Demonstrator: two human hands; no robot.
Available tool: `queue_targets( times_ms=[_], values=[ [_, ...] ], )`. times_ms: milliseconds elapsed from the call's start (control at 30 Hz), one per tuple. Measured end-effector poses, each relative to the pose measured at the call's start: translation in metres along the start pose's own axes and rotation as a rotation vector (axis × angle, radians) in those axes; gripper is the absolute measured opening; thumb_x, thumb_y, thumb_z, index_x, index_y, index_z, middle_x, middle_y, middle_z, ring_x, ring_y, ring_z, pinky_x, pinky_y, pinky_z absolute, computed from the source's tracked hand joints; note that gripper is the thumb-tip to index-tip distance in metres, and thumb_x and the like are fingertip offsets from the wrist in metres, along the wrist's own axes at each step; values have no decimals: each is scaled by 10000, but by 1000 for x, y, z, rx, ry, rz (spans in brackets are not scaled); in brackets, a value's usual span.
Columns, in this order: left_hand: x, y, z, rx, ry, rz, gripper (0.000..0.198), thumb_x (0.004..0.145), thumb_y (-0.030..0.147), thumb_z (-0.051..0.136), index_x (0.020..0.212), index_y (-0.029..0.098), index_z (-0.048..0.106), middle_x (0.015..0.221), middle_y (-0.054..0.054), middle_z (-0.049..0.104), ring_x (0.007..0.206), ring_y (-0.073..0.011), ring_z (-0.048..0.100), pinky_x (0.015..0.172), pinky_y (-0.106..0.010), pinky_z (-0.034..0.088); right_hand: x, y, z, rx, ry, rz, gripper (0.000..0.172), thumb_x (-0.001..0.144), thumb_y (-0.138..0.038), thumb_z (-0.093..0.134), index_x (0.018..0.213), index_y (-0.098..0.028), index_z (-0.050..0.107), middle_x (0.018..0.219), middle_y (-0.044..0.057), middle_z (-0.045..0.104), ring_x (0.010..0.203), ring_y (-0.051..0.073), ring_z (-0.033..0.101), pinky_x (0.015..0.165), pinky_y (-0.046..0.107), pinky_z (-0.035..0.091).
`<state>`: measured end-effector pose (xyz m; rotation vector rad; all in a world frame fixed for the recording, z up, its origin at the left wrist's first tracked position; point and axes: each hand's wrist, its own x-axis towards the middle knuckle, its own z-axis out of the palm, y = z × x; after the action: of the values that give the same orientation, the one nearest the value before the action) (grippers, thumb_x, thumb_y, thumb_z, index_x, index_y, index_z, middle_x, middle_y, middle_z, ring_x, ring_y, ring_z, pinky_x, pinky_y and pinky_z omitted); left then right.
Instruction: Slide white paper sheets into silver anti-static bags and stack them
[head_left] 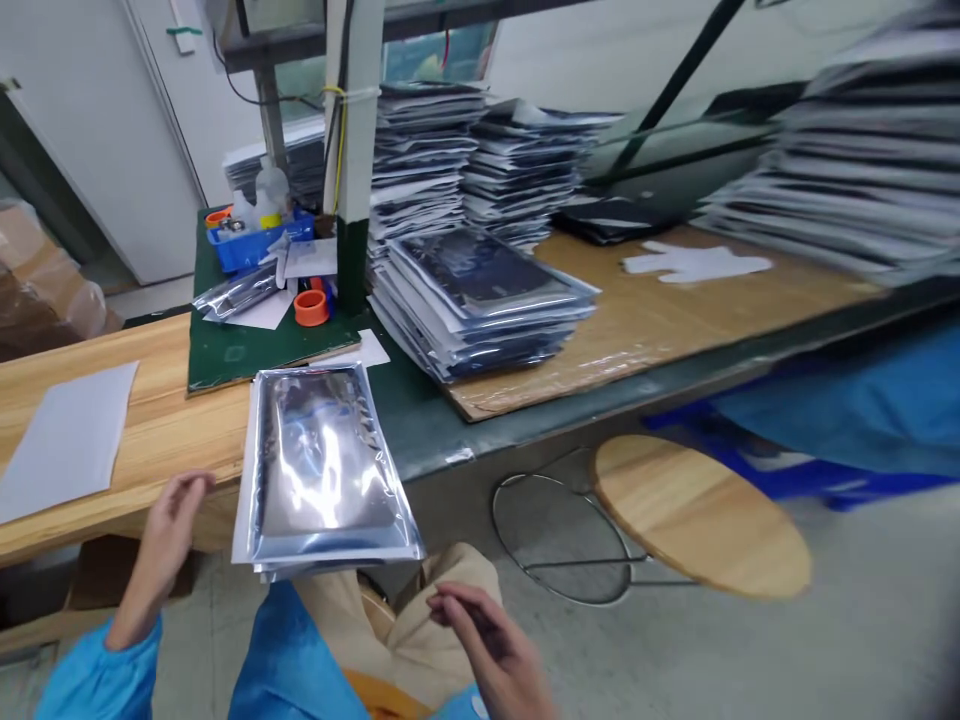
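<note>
In the head view a small stack of flat silvery bags (322, 465), with sheets between them, lies on the table edge in front of me. The top bag is shiny and holds a dark flat panel. My left hand (169, 535) is to the left of this stack, apart from it, its fingers drawn together with nothing seen in them. Below and to the right of the stack, over my lap, is my right hand (491, 640). Its thumb and fingers are curled to a pinch, and nothing shows between them.
A taller stack of bagged panels (487, 300) sits on brown cardboard (600, 330). Higher piles (427, 160) stand behind, beside a post (352, 150). An orange tape roll (311, 307), a blue tray (255, 245), white paper (67, 435), a white glove (697, 262) and a stool (701, 515) are around.
</note>
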<state>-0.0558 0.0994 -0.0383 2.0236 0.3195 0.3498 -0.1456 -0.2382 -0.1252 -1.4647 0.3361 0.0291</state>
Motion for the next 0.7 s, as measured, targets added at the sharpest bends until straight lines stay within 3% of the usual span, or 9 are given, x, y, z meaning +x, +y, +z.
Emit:
queue_targets(
  times_ms=[100,167,267,367,433,500,567,633,700],
  values=[
    [2,14,36,74,-274,14,358,764,537,570,738,181,591,762,-40,608,802,-210,579,819,-336,464,24,-37,0,-80,49,-113,334,785,-506,639,913,-202,689,822,89,729,794,227,681,729,320,551],
    [3,19,47,108,-271,64,354,776,534,553,703,188,559,767,-34,581,815,-206,570,810,-326,460,43,-56,9,-119,-9,-175,322,803,-493,616,917,-201,685,844,87,724,816,230,667,748,332,532],
    [2,26,50,92,-188,72,383,774,565,542,722,186,566,1008,-91,585,976,-234,558,815,-324,461,72,-73,27,-130,-151,-202,325,781,-481,627,898,-183,680,839,76,697,787,219,632,708,323,502],
    [-1,45,50,2,-171,9,449,738,625,557,713,177,559,1187,-121,560,1012,-242,561,840,-326,455,93,-75,40,-108,-160,-169,356,713,-466,684,906,-169,657,706,19,621,628,164,552,588,287,451],
    [-4,62,50,-78,-209,-59,457,714,629,598,716,176,537,1120,-107,600,959,-225,586,816,-305,464,101,-74,44,-85,-152,-150,372,682,-453,714,908,-168,639,646,-17,573,558,132,496,541,267,415],
    [-7,80,52,-206,-292,-210,464,678,593,671,870,197,522,949,-63,643,811,-201,621,690,-284,490,104,-72,45,-53,-168,-124,405,656,-465,732,901,-163,619,618,-31,560,525,116,474,517,253,393],
    [-8,94,54,-348,-378,-359,634,627,506,761,1095,240,427,804,-3,650,615,-171,611,565,-269,489,105,-74,44,-13,-182,-95,477,625,-499,747,919,-157,594,608,-36,564,512,108,477,502,242,385],
    [-9,101,56,-448,-414,-404,817,593,407,815,1227,266,319,799,10,667,545,-159,607,541,-275,504,104,-80,42,32,-186,-67,553,596,-544,754,940,-154,567,608,-38,568,515,105,494,501,233,398],
    [-12,104,57,-504,-413,-379,870,594,356,824,1283,258,303,852,-11,686,569,-161,630,557,-271,521,98,-88,41,75,-194,-46,584,586,-583,750,935,-156,557,613,-35,575,533,107,524,515,228,431]
  ],
)
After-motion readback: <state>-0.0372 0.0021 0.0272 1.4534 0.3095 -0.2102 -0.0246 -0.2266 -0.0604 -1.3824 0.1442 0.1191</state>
